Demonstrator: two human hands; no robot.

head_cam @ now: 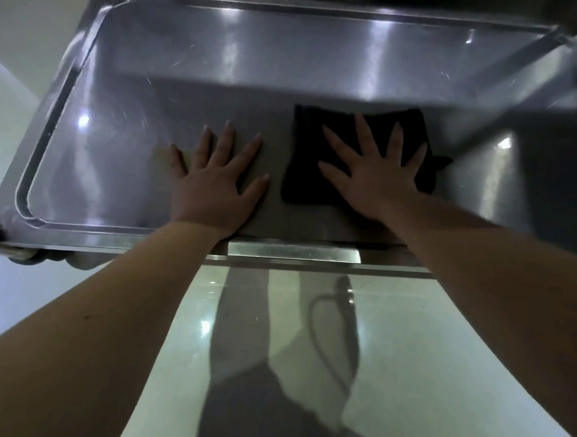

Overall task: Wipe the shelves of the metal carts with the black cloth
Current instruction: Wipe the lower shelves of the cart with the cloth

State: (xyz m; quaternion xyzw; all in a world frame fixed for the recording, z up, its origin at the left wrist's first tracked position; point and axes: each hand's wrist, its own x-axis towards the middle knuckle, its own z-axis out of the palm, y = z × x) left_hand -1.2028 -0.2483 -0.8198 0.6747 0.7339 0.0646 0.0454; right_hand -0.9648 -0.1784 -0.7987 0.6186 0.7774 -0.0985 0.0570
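Two hands splayed: right (375, 180) on black cloth (305, 175), seemingly folded; left (214, 182) on steel shelf (117, 104).

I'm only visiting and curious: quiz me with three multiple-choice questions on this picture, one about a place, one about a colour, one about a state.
1. Where is the cloth? A) on the floor B) on the metal shelf under the right hand C) draped over a rail
2. What colour is the cloth? A) white B) black C) yellow
3. How is the left hand? A) flat, fingers spread, on bare metal B) clenched C) gripping a bottle
Answers: 1 B, the right hand presses it onto the shelf; 2 B, dark against grey metal; 3 A, it rests beside the cloth, holding nothing.
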